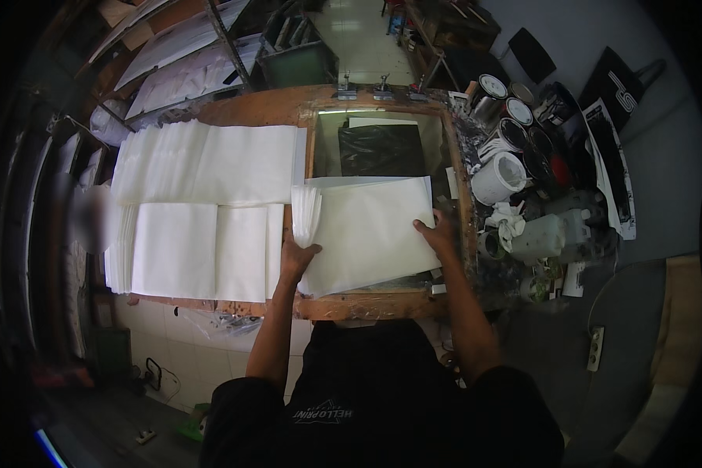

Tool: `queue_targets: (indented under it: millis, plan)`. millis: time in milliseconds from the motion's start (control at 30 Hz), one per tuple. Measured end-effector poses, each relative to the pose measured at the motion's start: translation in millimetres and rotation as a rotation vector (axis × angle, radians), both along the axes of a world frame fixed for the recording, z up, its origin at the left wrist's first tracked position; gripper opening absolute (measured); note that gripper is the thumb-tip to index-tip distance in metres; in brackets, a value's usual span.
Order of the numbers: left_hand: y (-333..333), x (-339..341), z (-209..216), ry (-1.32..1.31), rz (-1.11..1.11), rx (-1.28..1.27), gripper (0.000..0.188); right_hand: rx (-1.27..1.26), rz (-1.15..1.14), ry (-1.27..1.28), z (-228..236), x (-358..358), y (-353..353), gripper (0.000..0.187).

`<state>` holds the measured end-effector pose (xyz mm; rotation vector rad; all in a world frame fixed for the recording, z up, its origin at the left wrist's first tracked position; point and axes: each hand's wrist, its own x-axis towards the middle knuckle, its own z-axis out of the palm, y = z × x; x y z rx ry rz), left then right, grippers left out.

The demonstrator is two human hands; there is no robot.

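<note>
A flat bundle of white paper-like sheets (374, 226) lies over the near half of a wood-edged panel (312, 148). Several folded layers stand up along the bundle's left edge. My left hand (297, 259) grips its lower left edge, thumb on top. At the right edge my right hand (438, 235) is closed on the same sheets, thumb on top, with its other fingers mostly hidden. Beyond the bundle, a black rectangle (381, 150) shows on the panel, with a white piece behind it. Whether the sheets are single or folded bags, I cannot tell.
Overlapping white sheets fill the table's left side in a far row (242, 164) and a near row (175, 249). Metal clamps (382, 90) sit at the far edge. Stained cans, a white bucket (499, 178) and a jug (540, 236) crowd the right. Shelving (187, 97) stands far left.
</note>
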<state>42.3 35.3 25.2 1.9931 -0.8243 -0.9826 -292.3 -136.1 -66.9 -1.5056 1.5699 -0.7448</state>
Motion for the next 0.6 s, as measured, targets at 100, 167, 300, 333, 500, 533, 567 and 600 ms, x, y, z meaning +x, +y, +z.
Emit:
queue_targets:
  millis: [100, 167, 300, 333, 500, 533, 567, 600]
  plan:
    - [-6.0, -11.8, -15.5, -0.325, 0.038, -0.083, 0.075, -0.045, -0.023, 0.464, 15.0, 18.7, -0.6, 0.055]
    - [-11.3, -22.5, -10.6, -0.276, 0.070, -0.267, 0.077, -0.127, -0.013, 0.319, 30.6, 18.5, 8.4, 0.054]
    - [-1.2, -47.9, 22.8, -0.302, 0.181, -0.451, 0.077, -0.387, -0.131, -0.082, 84.1, 25.0, 45.2, 0.048]
    - [4.6, -53.4, 30.4, -0.299, 0.238, -0.493, 0.079, -0.375, -0.167, -0.157, 108.4, 28.2, 55.3, 0.048]
    - [15.6, -56.9, 11.5, -0.223, 0.133, -0.456, 0.096, -0.417, -0.199, -0.377, 142.6, 28.3, 75.7, 0.054]
    - [16.5, -52.5, 0.0, -0.205, 0.060, -0.361, 0.099, -0.459, -0.183, -0.367, 142.3, 31.6, 74.4, 0.055]
    - [11.4, -52.9, -0.4, -0.225, 0.072, -0.406, 0.099, -0.477, -0.200, -0.343, 130.9, 30.6, 66.2, 0.054]
    - [2.2, -54.5, -1.4, -0.245, 0.086, -0.451, 0.099, -0.495, -0.216, -0.320, 113.9, 27.8, 52.9, 0.053]
